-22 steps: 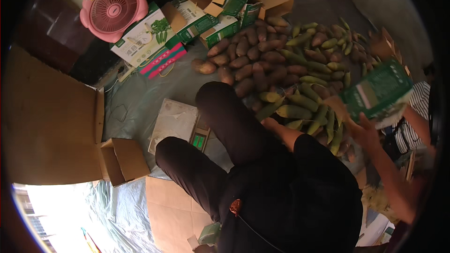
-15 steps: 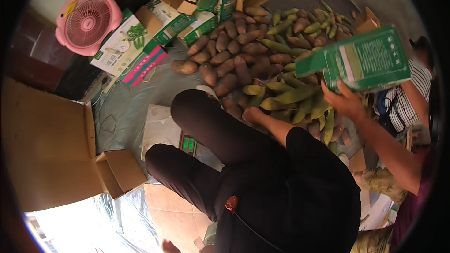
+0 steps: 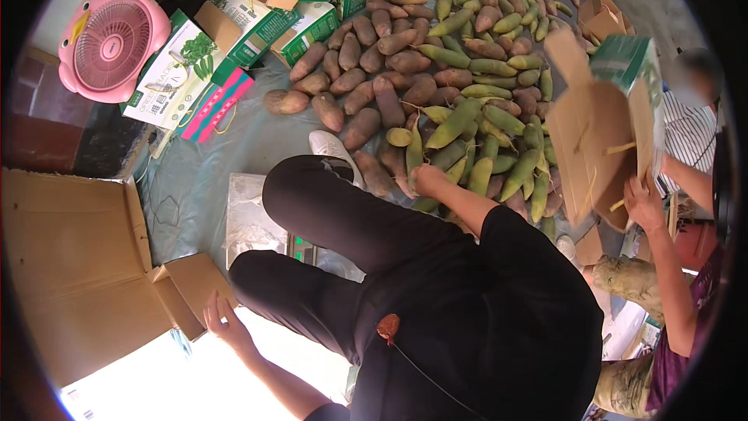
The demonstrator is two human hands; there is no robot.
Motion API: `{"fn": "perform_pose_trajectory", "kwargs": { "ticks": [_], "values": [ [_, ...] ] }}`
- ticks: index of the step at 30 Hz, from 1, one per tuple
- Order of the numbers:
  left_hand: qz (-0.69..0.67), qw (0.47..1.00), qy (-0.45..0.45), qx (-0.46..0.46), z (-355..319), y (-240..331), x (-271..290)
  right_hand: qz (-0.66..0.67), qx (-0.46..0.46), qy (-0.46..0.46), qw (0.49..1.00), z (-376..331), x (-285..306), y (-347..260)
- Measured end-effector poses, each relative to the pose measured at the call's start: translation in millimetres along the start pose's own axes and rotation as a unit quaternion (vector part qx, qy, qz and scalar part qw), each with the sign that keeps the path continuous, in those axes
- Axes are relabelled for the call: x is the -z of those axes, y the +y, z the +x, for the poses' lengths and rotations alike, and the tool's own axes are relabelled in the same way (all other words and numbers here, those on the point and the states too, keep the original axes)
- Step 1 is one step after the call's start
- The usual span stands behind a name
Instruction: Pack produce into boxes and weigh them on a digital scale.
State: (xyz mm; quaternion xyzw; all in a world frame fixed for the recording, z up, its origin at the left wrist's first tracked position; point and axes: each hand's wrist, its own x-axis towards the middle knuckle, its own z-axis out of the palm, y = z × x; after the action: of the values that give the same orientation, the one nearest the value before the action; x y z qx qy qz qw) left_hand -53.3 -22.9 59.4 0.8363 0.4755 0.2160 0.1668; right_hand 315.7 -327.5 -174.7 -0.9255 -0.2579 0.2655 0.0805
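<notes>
My right hand [image 3: 430, 180] reaches into the near edge of a large heap of radishes. Its fingers are closed around the tapered end of a long reddish-brown radish [image 3: 396, 162]; part of the grip is hidden. Green radishes [image 3: 456, 123] lie just beyond and to the right of it, reddish-brown ones [image 3: 362, 126] to the left. My left hand [image 3: 227, 329] is raised at the lower left, fingers apart and holding nothing. It is nearest to a small open cardboard box [image 3: 195, 284]. A scale [image 3: 245, 206] sits by my knees, partly hidden by my legs.
A co-worker at the right holds an open green carton [image 3: 596, 132] over the heap's edge. Green-and-white cartons [image 3: 312, 31] and a pink fan [image 3: 114, 39] stand at the back left. A large cardboard box [image 3: 70, 257] fills the left side.
My left hand has risen from the lower edge toward the small box. My right hand stays at the heap. The co-worker has turned the green carton so its open side shows.
</notes>
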Motion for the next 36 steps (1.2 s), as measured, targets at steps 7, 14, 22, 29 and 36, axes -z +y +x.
{"fn": "perform_pose_trajectory", "kwargs": {
  "ticks": [7, 14, 22, 29, 36],
  "values": [
    [-0.053, 0.996, 0.021, -0.075, 32.4, 37.5, -20.4, 0.143, 0.085, 0.016, 0.986, 20.9, 26.7, -40.7],
    [-0.086, 0.985, -0.073, -0.128, 62.2, 62.9, -60.8, 0.212, 0.182, 0.148, 0.949, 54.1, 110.8, -81.6],
    [-0.087, 0.984, -0.089, -0.125, 63.0, 43.4, -80.4, -0.111, 0.128, 0.478, 0.862, -33.4, 286.9, -82.3],
    [-0.105, 0.981, -0.104, -0.128, 60.4, 44.4, -92.0, -0.226, -0.099, 0.573, 0.782, -122.5, 342.9, -20.5],
    [-0.105, 0.983, -0.079, -0.128, 56.8, 29.1, -86.4, -0.216, -0.317, 0.452, 0.806, -140.0, 325.8, 43.3]
  ]
}}
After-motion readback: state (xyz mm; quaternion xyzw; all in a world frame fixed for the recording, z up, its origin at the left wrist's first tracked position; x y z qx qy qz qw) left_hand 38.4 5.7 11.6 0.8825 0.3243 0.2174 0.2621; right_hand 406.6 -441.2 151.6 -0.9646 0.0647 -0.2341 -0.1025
